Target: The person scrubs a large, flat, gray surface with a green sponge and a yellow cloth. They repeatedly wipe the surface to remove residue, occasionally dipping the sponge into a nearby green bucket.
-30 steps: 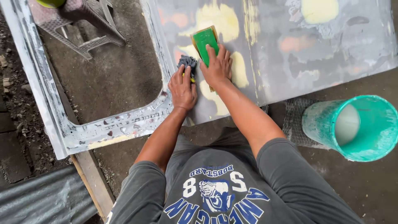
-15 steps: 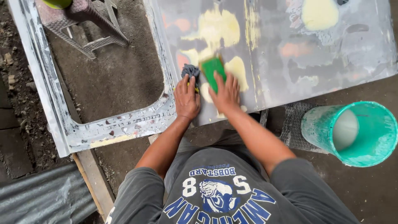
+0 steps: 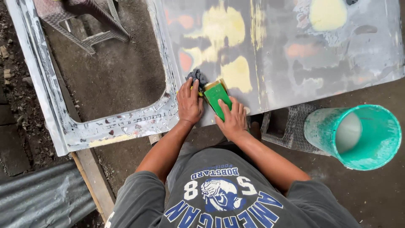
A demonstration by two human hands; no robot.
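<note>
The person kneels over a big gray car door panel point(image 3: 295, 63) that lies flat above the dirt ground. The panel has pale yellow filler patches point(image 3: 236, 74) and some orange spots on it.

The right hand point(image 3: 233, 118) lies flat on a green sanding block point(image 3: 217, 99). The fingers are spread and press down on the block, so it is a flat press, not a closed fist. The block sits near the bottom edge of the panel, just below one yellow patch and right beside the window opening's corner.

The left hand point(image 3: 189, 103) rests next to it on the panel. Its fingers cover a dark gray rag point(image 3: 197, 77), which is bunched up and pokes out past the fingertips. The two hands are just beside each other, almost touching.

The step in hand looks like wet sanding the filler smooth, with the rag there to wipe. A good next rub probably needs the block kept flat and pushed evenly over the yellow patch, so no dips get cut in.

A teal bucket point(image 3: 358, 137) stands on the ground to the right, well apart from the hands. A gray hollow block point(image 3: 280, 124) sits under the panel edge. A plastic stool point(image 3: 84, 21) stands at the top left, seen through the window opening.
</note>
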